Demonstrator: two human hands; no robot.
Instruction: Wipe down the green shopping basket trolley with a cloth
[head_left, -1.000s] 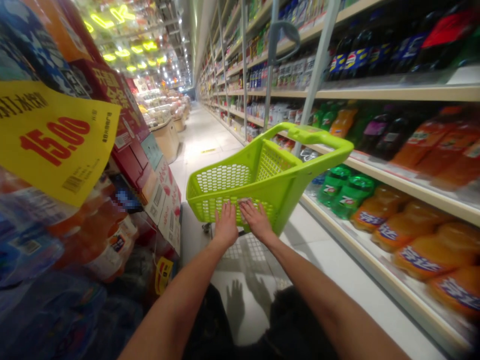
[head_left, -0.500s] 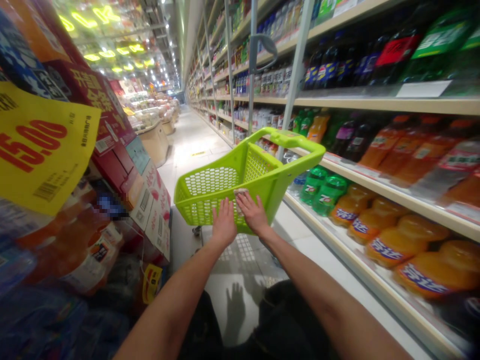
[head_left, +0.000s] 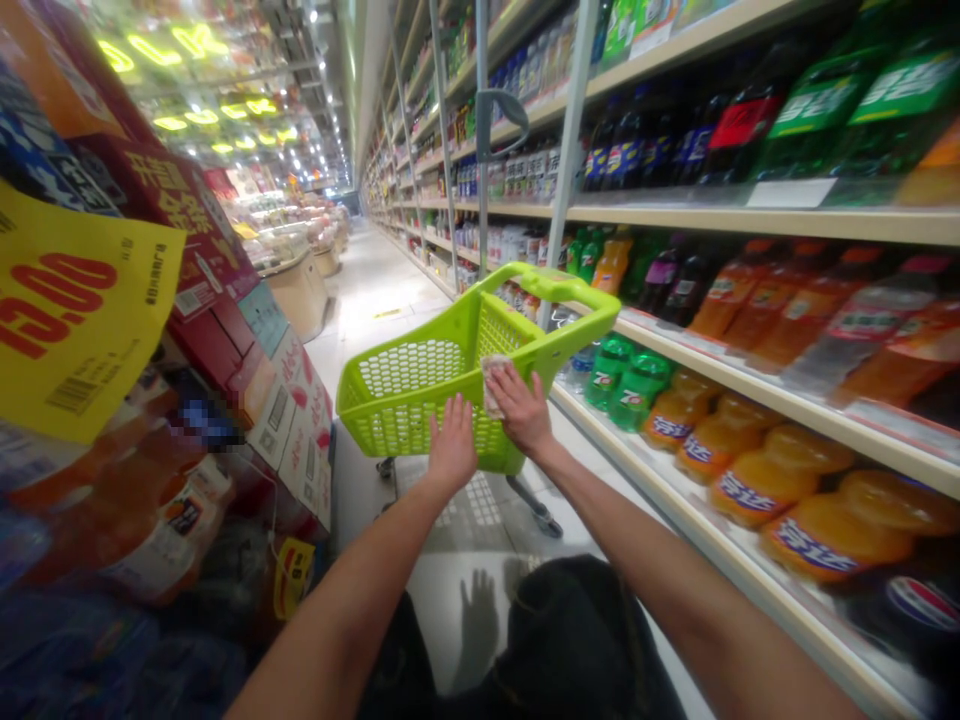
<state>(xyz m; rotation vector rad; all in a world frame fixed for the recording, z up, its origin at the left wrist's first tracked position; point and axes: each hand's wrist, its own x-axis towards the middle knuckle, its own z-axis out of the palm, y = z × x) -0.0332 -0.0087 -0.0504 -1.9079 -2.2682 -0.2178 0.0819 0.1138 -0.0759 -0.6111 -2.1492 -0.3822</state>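
A lime-green plastic shopping cart (head_left: 409, 385) with a looped handle stands in the aisle ahead of me. My left hand (head_left: 452, 447) lies flat on the cart's near mesh wall, fingers stretched upward. My right hand (head_left: 519, 405) presses a small pale cloth (head_left: 492, 378) against the upper edge of that same wall, fingers laid over it. Both forearms reach forward from the bottom of the view. The cart's basket looks empty from here.
Shelves (head_left: 750, 215) of soda bottles run along the right. A stacked drinks display with a yellow price sign (head_left: 71, 320) crowds the left. The white tiled aisle (head_left: 375, 290) stretches ahead toward lit counters. My dark-clothed knees are at the bottom.
My right hand has slid the cloth up the cart's wall toward the rim. The left hand stays flat on the mesh. The view has shifted slightly right.
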